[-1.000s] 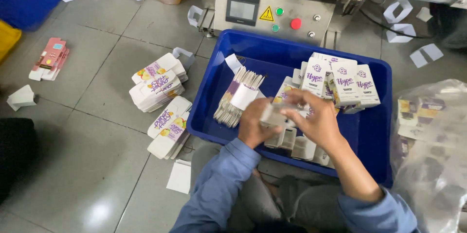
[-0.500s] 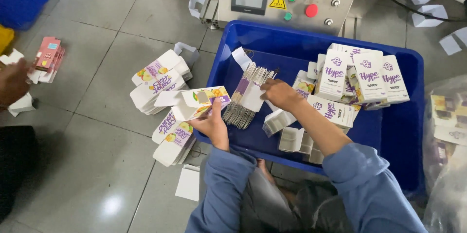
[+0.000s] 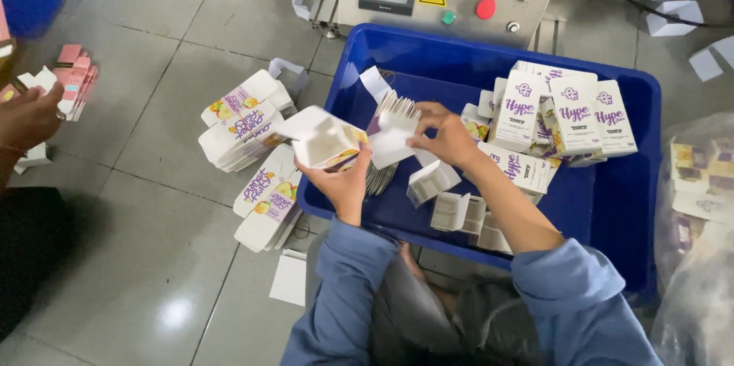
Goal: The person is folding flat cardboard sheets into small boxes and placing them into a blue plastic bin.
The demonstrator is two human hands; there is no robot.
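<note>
Two hands at work over blue crate: left hand, grip pinching opened carton from below, held above crate's left rim with open mouth and loose flap turned up-left, long axis slanting from lower right to upper left. Farther in, right hand, grip pinching top flat blank off fanned stack of flats; best peeled singly by one edge, stack left undisturbed, carton kept squared.
</note>
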